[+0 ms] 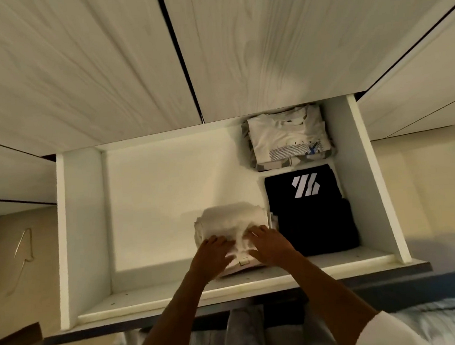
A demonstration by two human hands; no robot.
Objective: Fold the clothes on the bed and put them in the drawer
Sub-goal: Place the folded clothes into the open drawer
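Head view: both hands, left hand [213,254] and right hand [270,246], rest with fingers spread flat on a folded white garment [230,223]. It lies in the open drawer [84,222], just beside a folded black shirt [312,220].

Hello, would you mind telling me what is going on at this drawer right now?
A person is putting folded clothes away. Both the left hand and the right hand rest on a folded white garment in the open drawer, beside a folded black shirt. A folded white printed shirt lies behind that.

Bare forearms, seemingly white short sleeves [388,330].
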